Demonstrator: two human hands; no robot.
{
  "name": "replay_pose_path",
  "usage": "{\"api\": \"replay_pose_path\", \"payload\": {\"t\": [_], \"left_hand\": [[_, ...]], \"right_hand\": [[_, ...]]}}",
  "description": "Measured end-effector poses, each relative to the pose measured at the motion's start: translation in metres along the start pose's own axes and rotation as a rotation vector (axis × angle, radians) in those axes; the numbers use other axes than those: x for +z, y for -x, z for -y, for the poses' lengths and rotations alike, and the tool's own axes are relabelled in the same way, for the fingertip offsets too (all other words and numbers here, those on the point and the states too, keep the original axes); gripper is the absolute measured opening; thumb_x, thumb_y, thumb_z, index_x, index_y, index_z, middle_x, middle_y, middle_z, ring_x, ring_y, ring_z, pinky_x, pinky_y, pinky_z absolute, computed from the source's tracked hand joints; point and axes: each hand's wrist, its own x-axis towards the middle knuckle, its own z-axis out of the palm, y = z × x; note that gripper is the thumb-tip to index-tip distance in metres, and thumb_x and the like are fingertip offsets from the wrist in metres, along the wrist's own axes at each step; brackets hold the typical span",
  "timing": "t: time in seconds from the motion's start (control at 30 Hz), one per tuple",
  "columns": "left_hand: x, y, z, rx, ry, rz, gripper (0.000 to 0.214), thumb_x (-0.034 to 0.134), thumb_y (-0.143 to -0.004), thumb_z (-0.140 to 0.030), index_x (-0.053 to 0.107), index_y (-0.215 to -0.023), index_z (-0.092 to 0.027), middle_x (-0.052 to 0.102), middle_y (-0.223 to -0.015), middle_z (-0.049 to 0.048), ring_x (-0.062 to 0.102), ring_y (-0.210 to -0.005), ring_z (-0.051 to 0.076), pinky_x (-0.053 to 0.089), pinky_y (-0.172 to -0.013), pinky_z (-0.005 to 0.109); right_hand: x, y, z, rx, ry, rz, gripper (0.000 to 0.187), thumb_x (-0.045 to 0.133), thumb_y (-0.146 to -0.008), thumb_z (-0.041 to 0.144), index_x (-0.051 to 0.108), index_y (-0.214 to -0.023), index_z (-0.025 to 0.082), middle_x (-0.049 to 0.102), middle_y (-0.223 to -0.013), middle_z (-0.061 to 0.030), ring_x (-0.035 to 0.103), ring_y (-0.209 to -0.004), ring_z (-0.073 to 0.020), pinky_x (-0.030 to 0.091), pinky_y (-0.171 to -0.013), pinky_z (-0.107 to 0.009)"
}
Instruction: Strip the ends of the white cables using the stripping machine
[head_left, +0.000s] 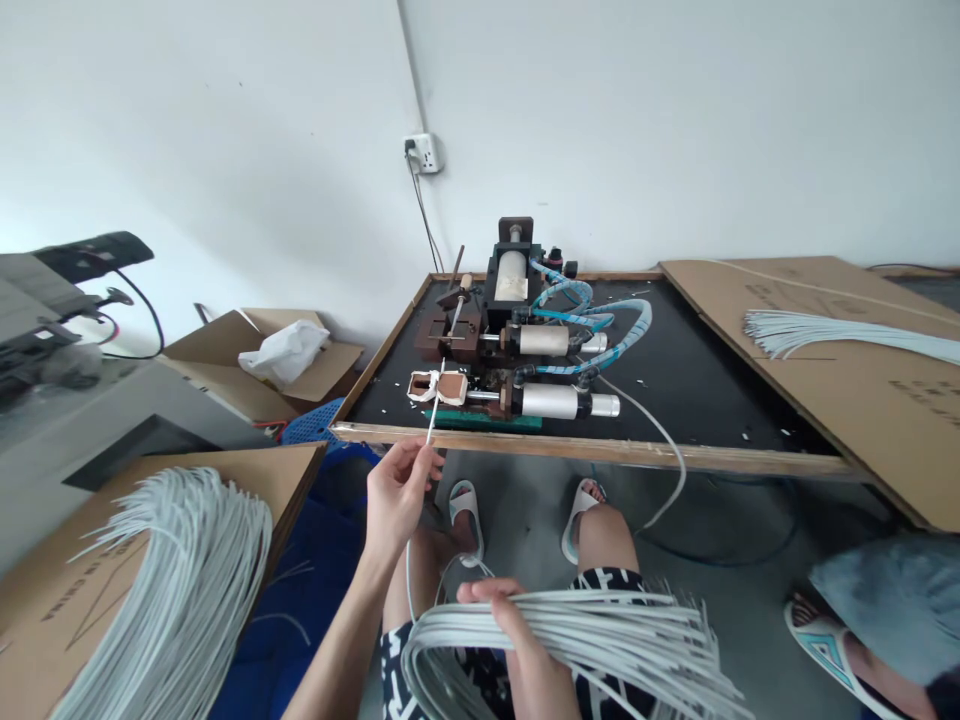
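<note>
Between the thumb and fingers of my left hand is a thin white cable. Its upper end reaches into the jaws at the front of a pneumatic machine on the bench. Below, my right hand is closed round a thick bundle of white cables over my lap. The bundle bends back at its left end, and its loose ends fan out to the right. From my left hand the single cable hangs down toward the bundle.
Another heap of white cables lies on cardboard at left. More cables rest on a cardboard sheet at right. An open carton holds a white plastic bag. The bench has a raised wooden edge. Another person's foot shows at lower right.
</note>
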Motion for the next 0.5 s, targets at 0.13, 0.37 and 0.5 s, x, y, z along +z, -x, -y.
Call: {"api": "replay_pose_path", "payload": {"t": [0.13,0.37,0.5], "left_hand": [[0.004,0.021,-0.002,0.057,0.025,-0.151,0.020,0.070,-0.089,-0.035,0.070,-0.092,-0.015,0.071,-0.069,0.0006,0.059,-0.051,0.010,0.050,-0.051,0.020],[0.007,0.075,-0.034,0.203,-0.150,0.289,0.014,0.067,-0.094,-0.027,0.078,-0.100,-0.021,0.079,-0.084,0.0060,0.073,-0.075,0.019,0.060,-0.069,0.028],[0.008,0.076,-0.057,0.251,-0.235,0.908,0.030,0.071,-0.092,-0.030,0.076,-0.122,-0.027,0.076,-0.125,0.0093,0.063,-0.127,0.031,0.051,-0.108,0.045]], "right_hand": [[0.000,0.005,0.002,0.013,0.051,-0.032,0.024,0.080,-0.075,0.052,0.080,-0.077,0.027,0.083,-0.087,-0.0024,0.078,-0.092,-0.0255,0.057,-0.091,-0.037],[0.003,0.021,0.019,-0.019,0.288,-0.046,0.015,0.062,-0.084,0.027,0.073,-0.074,0.030,0.075,-0.082,0.0040,0.070,-0.093,-0.0212,0.049,-0.100,-0.033],[-0.001,0.023,0.010,-0.041,0.460,-0.170,0.005,0.072,-0.077,0.032,0.072,-0.081,0.029,0.075,-0.088,0.0008,0.063,-0.114,-0.0276,0.040,-0.113,-0.040]]}}
